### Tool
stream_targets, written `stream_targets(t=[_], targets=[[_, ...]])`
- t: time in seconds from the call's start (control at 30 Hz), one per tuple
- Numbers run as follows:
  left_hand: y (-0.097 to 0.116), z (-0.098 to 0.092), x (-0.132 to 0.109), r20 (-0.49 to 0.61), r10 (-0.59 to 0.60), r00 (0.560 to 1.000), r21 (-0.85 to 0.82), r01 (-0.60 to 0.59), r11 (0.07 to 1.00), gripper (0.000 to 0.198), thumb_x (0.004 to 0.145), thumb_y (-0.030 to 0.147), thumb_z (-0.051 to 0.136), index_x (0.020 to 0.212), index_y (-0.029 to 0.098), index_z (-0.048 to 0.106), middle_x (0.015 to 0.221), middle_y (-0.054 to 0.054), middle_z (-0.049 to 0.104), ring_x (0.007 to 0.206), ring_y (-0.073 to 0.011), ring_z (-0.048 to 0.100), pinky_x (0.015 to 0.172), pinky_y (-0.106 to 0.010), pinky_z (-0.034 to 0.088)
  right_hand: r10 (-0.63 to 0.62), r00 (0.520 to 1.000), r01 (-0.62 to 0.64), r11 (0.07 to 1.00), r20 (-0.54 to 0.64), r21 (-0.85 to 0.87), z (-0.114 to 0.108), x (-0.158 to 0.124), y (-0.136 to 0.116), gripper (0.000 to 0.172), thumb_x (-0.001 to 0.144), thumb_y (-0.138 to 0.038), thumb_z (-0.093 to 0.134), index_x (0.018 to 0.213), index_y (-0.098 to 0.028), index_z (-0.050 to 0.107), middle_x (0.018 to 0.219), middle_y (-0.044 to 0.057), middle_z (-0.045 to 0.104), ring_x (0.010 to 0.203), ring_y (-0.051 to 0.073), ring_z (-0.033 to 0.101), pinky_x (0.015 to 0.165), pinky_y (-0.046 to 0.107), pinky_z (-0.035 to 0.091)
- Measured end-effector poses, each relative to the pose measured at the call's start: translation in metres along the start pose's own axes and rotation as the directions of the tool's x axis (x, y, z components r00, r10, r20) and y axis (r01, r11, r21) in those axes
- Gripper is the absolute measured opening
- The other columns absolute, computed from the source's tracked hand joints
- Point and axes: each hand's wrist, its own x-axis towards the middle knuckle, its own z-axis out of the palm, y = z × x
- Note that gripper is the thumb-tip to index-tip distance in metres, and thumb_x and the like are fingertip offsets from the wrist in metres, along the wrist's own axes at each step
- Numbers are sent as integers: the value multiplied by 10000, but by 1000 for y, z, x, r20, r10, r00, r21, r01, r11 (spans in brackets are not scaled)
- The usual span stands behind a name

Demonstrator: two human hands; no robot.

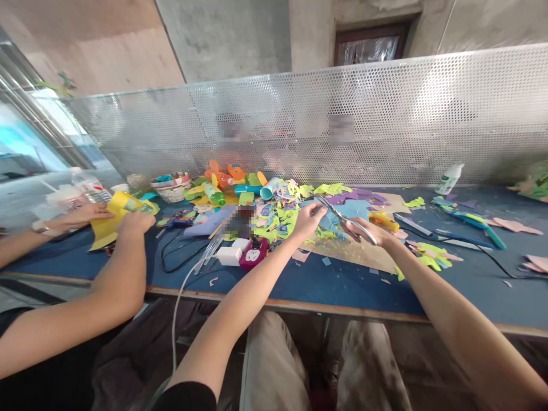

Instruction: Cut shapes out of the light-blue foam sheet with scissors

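My right hand (363,229) is closed around the handle of a pair of scissors (337,213), whose blades point away and to the left. My left hand (309,220) is beside the blades, thumb and fingers pinched together; whatever is between them is too small or hidden to make out. Under and behind both hands lie light blue paper (357,206) and yellow-green paper scraps (287,220), partly on a brown sheet of cardboard (359,257). A yellow-orange object (384,220) lies just behind my right hand.
At left, another person's hands (136,222) hold yellow paper (103,233). Plastic bottles (214,194), a basket (172,187), a purple-red box (254,254), white plugs (229,256) and a cable (182,291) share the blue table. A white bottle (449,179) stands by the perforated metal screen (385,125); a blue-green cutter (471,220) lies right.
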Motion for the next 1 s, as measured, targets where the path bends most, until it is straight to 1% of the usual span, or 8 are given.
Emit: stream_targets(t=[0.1,0.2,0.27,0.33,0.5,0.67,0.87,1.0], targets=[[0,-1,0,0,-2,1000,-4,2,1000,294,885,427,557,875,156,670,892,-57,685,812,-166,602,728,-273,450,71,997,-71,997,-20,5,0,1,-1,622,829,-788,379,623,-207,463,501,1,502,442,135,487,464,267,382],[0,-2,0,2,-15,1000,17,15,1000,306,880,440,558,848,156,668,862,-56,681,790,-165,598,713,-272,449,213,971,-222,972,-106,-81,0,1,-3,578,800,-742,515,589,-206,465,411,-14,464,373,133,466,411,257,326],[0,-2,1,0,-23,1000,22,23,999,306,874,444,563,836,159,667,852,-54,679,782,-166,597,707,-271,449,241,958,-258,960,-158,-104,0,2,-3,570,788,-732,547,582,-208,458,393,-23,438,360,130,445,402,256,307],[-1,-2,1,-19,-30,999,15,31,999,297,871,440,567,838,161,665,842,-49,675,777,-165,594,699,-267,445,176,971,-192,978,-164,-83,0,2,0,566,812,-737,508,614,-208,465,438,-21,455,396,131,451,420,258,326],[-2,-1,2,-60,-23,998,44,26,999,314,896,439,532,819,159,651,787,-36,652,722,-149,570,645,-249,415,-60,997,57,998,-56,-40,1,4,11,578,882,-746,340,723,-209,481,657,16,544,566,157,505,536,278,423],[-1,2,-1,-40,10,999,88,-7,996,331,913,447,514,877,153,661,854,-59,675,758,-161,591,663,-260,431,-57,998,56,998,-17,-34,3,6,15,580,879,-757,330,760,-212,490,673,15,543,587,167,508,554,287,441],[2,7,-5,96,25,995,138,-39,990,341,919,455,506,889,153,662,838,-57,665,732,-158,581,634,-261,415,-26,999,26,1000,-26,11,5,7,15,607,858,-784,326,739,-212,487,644,13,535,584,171,519,551,287,447],[2,6,-5,17,13,1000,101,-15,995,323,928,463,493,938,167,624,766,-29,611,679,-145,542,603,-252,394,-1,996,4,1000,-85,27,5,6,13,619,847,-798,321,787,-209,502,648,9,524,582,171,513,547,291,442]])
